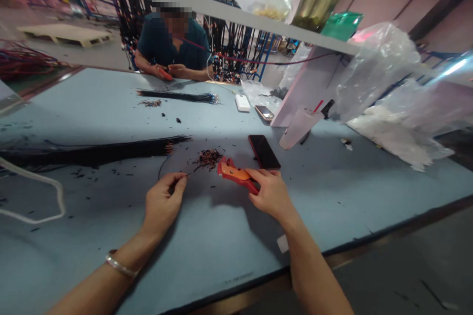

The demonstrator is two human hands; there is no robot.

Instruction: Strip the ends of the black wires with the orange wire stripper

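Between thumb and forefinger my left hand (165,202) pinches a thin dark wire (159,170), whose short end sticks out to the right of the fingertips. My right hand (271,192) is wrapped round the handles of a red and orange wire stripper (236,173). The tool's jaws point left, a short way from the wire's end and apart from it. Just beyond the jaws lies a small heap of stripped scraps (209,158), black and copper coloured. A long bundle of black wires (92,153) rests on the table at the left, its trimmed ends toward the heap.
A dark phone (264,151) lies beyond my right hand. Farther back are a second phone (264,112), a white box (242,103) and another wire bundle (181,96). A co-worker (175,44) sits opposite. A translucent cup (300,128) stands by the shelf post; plastic bags (402,123) lie right.
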